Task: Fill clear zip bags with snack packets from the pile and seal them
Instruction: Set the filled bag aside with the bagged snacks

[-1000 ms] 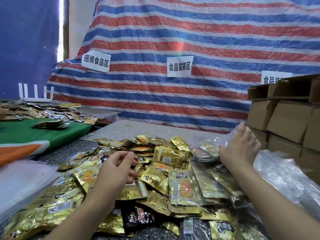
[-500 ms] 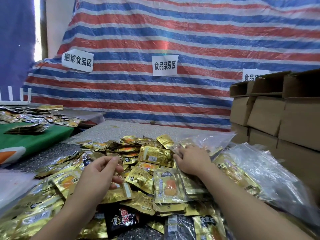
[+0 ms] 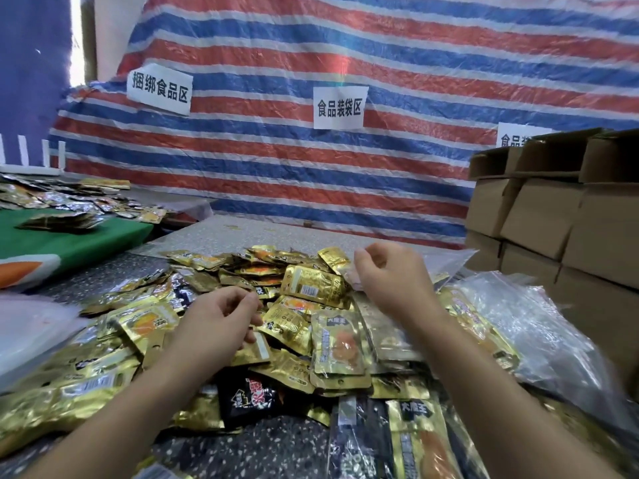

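A big pile of gold snack packets (image 3: 313,286) and a few black ones (image 3: 249,397) covers the speckled table (image 3: 276,447) in front of me. My left hand (image 3: 218,319) hovers over the left part of the pile, fingers loosely curled, holding nothing. My right hand (image 3: 390,278) is raised over the far side of the pile and pinches the edge of a clear zip bag (image 3: 449,259) that trails behind it to the right. What the bag holds is hidden by the hand.
Clear bags with gold packets inside (image 3: 511,326) lie heaped at the right. Stacked cardboard boxes (image 3: 553,216) stand beyond them. A white plastic sheet (image 3: 31,326) lies at the left, with a green-covered table (image 3: 69,236) carrying more packets behind it. A striped tarp (image 3: 345,46) closes the back.
My right hand came back from the far right to the pile, then lifted with the clear bag's edge. My left hand stayed over the pile with its fingers curling in slightly.
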